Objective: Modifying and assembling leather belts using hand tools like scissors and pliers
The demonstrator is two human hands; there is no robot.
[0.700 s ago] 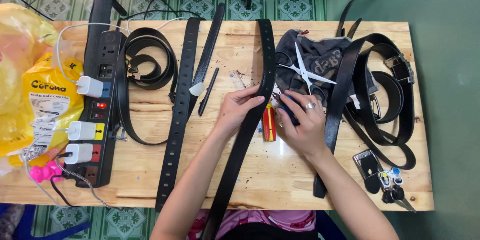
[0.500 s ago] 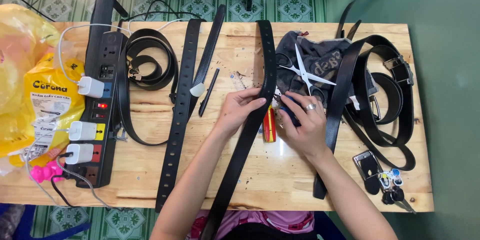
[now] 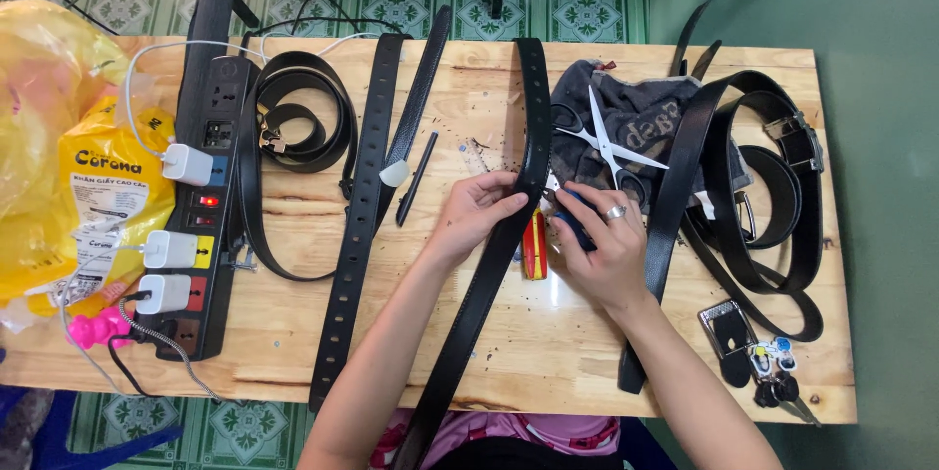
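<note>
Both hands are meeting at the middle of the wooden table (image 3: 587, 353), closing on one long black belt (image 3: 509, 235) that is running from the far edge down past the near edge toward the person's lap. Left hand (image 3: 479, 214) is pinching the belt's left edge, thumb and fingers clamped across the strap. Right hand (image 3: 602, 245), wearing a ring, is curling around a small dark tool held against the belt's right edge; I cannot tell exactly what the tool is or how tightly it is being gripped.

Going left to right: a yellow plastic bag (image 3: 68, 167) is sitting at the left end, a black power strip (image 3: 201, 225) with white chargers is lying beside it, then a coiled belt (image 3: 293, 128), a flat punched strap (image 3: 357, 235) and a thin black pen (image 3: 416, 179). A red and yellow object (image 3: 534, 247) is lying just beside the held belt, under the hands. Scissors (image 3: 606, 142) are resting on a grey cloth (image 3: 636, 113) just beyond the right hand, with more belts (image 3: 773, 196) and a bunch of keys (image 3: 773, 372) further right.

As I judge it, the belt is hanging over the table edge, so its weight could be pulling it askew if the left pinch loosens. The tool could slip off the narrow strap toward the left fingertips, which are touching the same spot.
</note>
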